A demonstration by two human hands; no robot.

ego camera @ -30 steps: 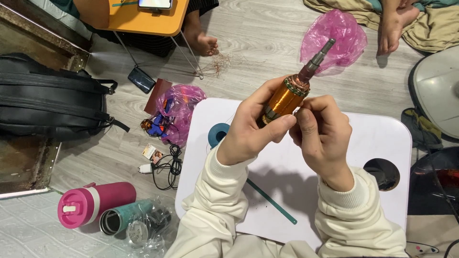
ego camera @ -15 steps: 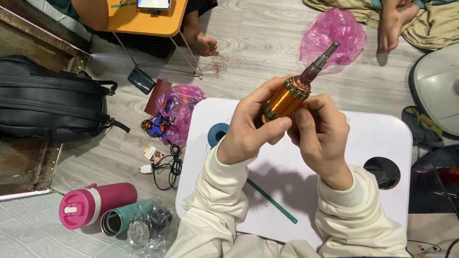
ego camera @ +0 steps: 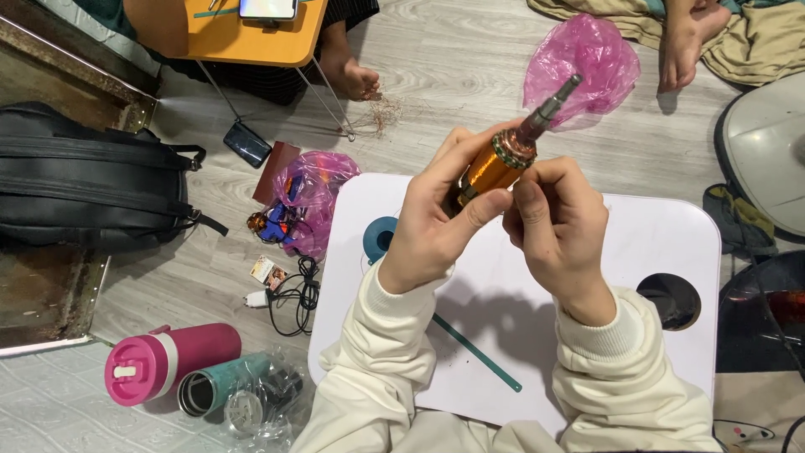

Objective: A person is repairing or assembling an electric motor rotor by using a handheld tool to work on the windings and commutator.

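**Item: copper-wound motor rotor, hand-held**

Rotor (ego camera: 495,170) w/ steel shaft, tilted, held above far edge of white lap table (ego camera: 654,243). Left hand (ego camera: 436,222) clamped round body; right hand (ego camera: 558,226) fingers pinched on its winding. Teal spool (ego camera: 379,239) nr table's left edge.

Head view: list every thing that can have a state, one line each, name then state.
copper-wound rotor: held up above the white table, shaft pointing up and right
left hand: gripped around the rotor's body
right hand: fingers touching the rotor's upper end
white table: standing, round hole on its right side
pink bottle: lying on the floor, lid shut
teal cup: lying on its side
black backpack: lying flat
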